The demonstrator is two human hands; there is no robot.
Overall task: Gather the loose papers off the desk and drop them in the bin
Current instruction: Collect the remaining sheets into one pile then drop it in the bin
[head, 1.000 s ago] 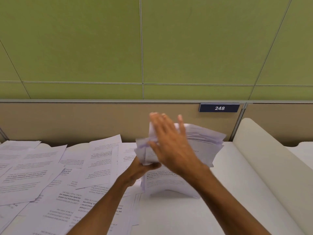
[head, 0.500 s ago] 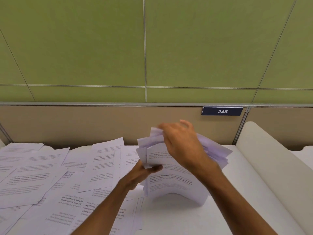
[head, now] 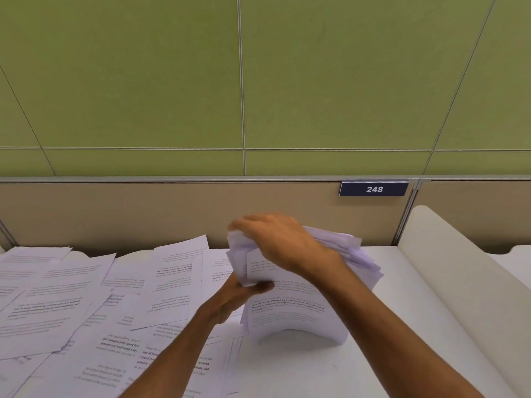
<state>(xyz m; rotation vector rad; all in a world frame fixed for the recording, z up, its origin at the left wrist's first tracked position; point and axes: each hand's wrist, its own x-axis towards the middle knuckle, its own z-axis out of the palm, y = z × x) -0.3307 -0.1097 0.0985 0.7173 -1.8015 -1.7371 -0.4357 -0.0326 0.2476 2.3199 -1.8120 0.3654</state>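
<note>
The table (head: 382, 326) carries loose papers (head: 86, 297) spread to the left of both hands, nearest the left one. The gathered bundle (head: 293, 308) stands arched, its lower edge on the table. The right hand (head: 278, 242) curls its grip over the top, and the left hand (head: 238, 297) pinches the bundle's left edge. No bin shows.

Your left hand (head: 241, 294) grips the paper bundle (head: 293, 305) from below; your right hand (head: 275, 239) curls over its top above the white desk (head: 373, 354).
</note>
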